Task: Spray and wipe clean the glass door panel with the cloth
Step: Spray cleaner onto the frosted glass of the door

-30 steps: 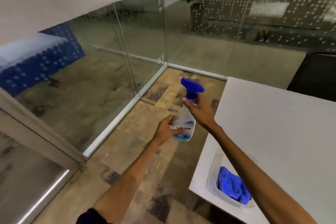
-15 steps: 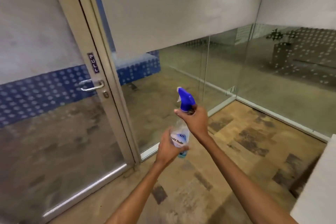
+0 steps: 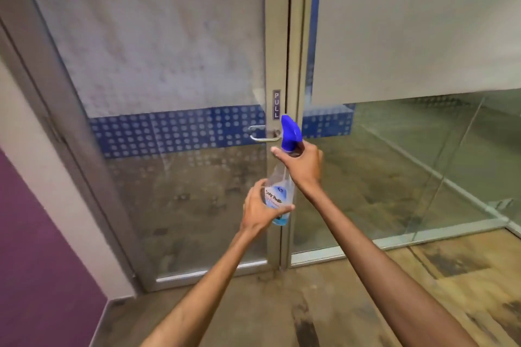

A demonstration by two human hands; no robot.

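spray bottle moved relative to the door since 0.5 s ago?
Yes. The spray bottle has shifted left: earlier well right of the PULL sign, its nozzle now sits just below it, beside the door handle. Camera turned too.

I can't read the blurred label [image 3: 275, 198] on the spray bottle [image 3: 279, 179]; the right hand [image 3: 304, 167] hides its neck; the glass door [image 3: 174, 65] is cropped above.

A purple wall [image 3: 42, 248] fills the near left, edged by a white strip [image 3: 56, 177]. A brown mottled floor [image 3: 282, 313] spreads across the near ground. On the right stands a fixed glass wall [image 3: 408, 163], its upper part frosted white, with a metal rail [image 3: 394, 239] along its base. A blue dotted band [image 3: 327, 124] shows through it, far left.
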